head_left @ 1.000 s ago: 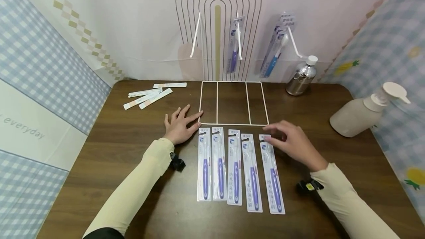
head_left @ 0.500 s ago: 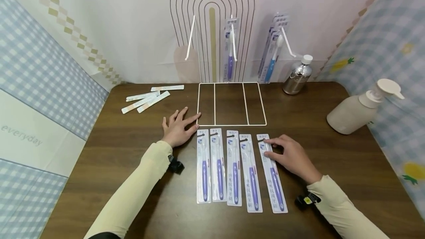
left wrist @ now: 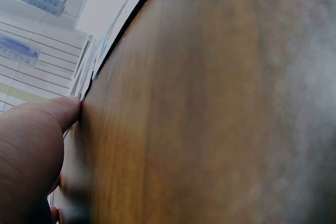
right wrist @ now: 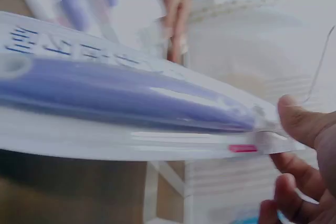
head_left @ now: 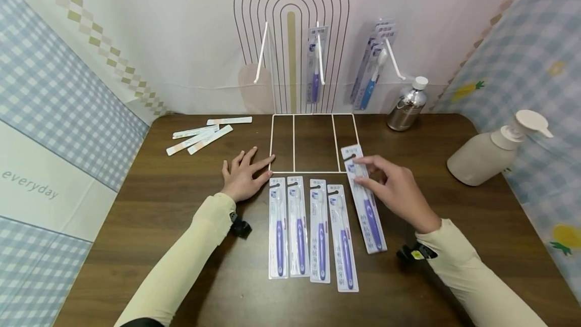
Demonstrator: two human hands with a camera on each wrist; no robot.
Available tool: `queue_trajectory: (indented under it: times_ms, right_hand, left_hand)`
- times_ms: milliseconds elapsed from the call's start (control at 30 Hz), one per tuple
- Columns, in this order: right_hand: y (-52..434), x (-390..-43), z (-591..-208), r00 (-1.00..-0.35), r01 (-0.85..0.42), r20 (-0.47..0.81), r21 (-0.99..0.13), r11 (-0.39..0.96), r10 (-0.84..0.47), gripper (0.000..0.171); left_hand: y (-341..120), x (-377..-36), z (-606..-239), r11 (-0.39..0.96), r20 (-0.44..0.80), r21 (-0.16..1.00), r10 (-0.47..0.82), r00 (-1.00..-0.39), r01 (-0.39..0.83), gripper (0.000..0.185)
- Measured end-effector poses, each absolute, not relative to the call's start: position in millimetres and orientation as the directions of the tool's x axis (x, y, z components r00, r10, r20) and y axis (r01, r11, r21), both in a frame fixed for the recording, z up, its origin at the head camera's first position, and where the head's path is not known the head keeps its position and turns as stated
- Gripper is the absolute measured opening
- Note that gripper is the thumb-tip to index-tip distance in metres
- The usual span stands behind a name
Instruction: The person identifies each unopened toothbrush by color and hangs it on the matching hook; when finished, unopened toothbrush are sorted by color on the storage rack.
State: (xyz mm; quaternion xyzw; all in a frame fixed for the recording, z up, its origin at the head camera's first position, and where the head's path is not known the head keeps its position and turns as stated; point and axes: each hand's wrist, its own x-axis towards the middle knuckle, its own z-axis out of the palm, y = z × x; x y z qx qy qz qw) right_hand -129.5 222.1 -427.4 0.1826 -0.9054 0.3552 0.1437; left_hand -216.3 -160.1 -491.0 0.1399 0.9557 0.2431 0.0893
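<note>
Right of centre in the head view, the right hand (head_left: pixel 392 185) pinches a packaged purple toothbrush (head_left: pixel 372 222) near its top, the pack's upper end over the lower right corner of a white wire rack (head_left: pixel 313 172). The left hand (head_left: pixel 245 176) lies, fingers spread, on the wooden table (head_left: pixel 240 289) at the rack's left edge. Four similar toothbrush packs (head_left: pixel 321 233) lie at lower centre.

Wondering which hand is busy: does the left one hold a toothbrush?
No, the left hand rests on the tabletop with its fingers spread.
</note>
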Motion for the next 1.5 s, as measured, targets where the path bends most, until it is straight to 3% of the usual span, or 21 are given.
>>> queue_trajectory:
  times_ms: [267, 433, 1100, 1500]
  right_hand:
    - [181.2, -151.7, -361.7, -0.685, -0.68, 0.688, -0.484, 0.551, -0.241, 0.048]
    - [160.6, -166.7, -333.6, -0.621, -0.732, 0.754, -0.461, 0.502, -0.214, 0.046]
    - [132.1, -251.1, -352.0, -0.666, -0.668, 0.746, -0.584, 0.462, -0.021, 0.04]
    - [137.4, -311.2, -339.9, -0.771, -0.548, 0.636, -0.687, 0.477, 0.031, 0.038]
  left_hand:
    - [-163.1, -215.4, -491.1, 0.846, -0.096, 0.484, 0.308, -0.947, 0.225, 0.052]
    - [-164.6, -215.4, -492.9, 0.848, -0.096, 0.48, 0.307, -0.947, 0.226, 0.052]
    - [-162.8, -212.7, -492.4, 0.842, -0.097, 0.493, 0.305, -0.947, 0.22, 0.052]
    - [-160.9, -213.6, -490.3, 0.839, -0.082, 0.494, 0.304, -0.949, 0.226, 0.052]
